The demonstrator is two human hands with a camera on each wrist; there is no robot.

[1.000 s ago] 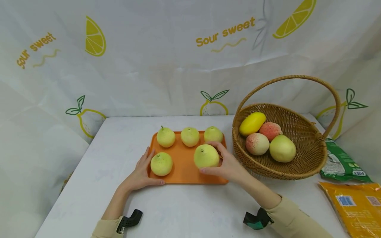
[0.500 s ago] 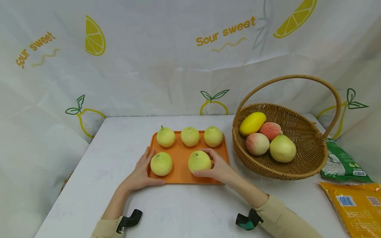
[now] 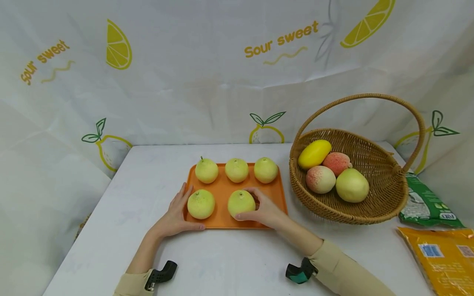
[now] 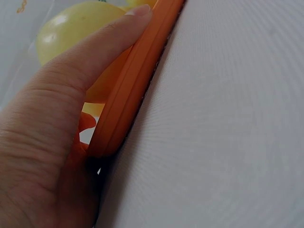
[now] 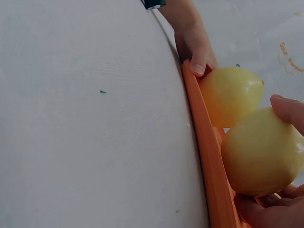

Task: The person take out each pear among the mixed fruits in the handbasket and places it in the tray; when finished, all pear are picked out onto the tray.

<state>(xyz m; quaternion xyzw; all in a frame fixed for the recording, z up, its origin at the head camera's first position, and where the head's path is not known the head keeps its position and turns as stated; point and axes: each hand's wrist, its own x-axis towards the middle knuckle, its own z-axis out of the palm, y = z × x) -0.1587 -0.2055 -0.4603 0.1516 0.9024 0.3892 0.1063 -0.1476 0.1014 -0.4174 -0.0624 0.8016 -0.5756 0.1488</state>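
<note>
My right hand [image 3: 266,210] holds a round yellow-green pear [image 3: 240,204] over the front middle of an orange tray [image 3: 222,193], thumb at the near side and fingers round the far side. In the right wrist view this pear [image 5: 261,152] sits low beside the tray's rim [image 5: 204,142], overlapping it. My left hand [image 3: 177,216] holds the tray's front left corner, its thumb [image 4: 104,50] along the front rim and its fingers along the left side. Another pear [image 3: 201,204] lies next to that hand. Three more pears [image 3: 236,170] form a row at the back.
Right of the tray stands a wicker basket [image 3: 385,197] with a tall handle, holding a yellow mango-like fruit [image 3: 314,154], two peaches [image 3: 320,179] and a larger green pear [image 3: 352,185]. Green [image 3: 426,203] and orange [image 3: 440,259] packets lie at the far right.
My right hand has moved left and slightly down with the pear, from the tray's right part to its front middle. The left hand has stayed at the corner.
</note>
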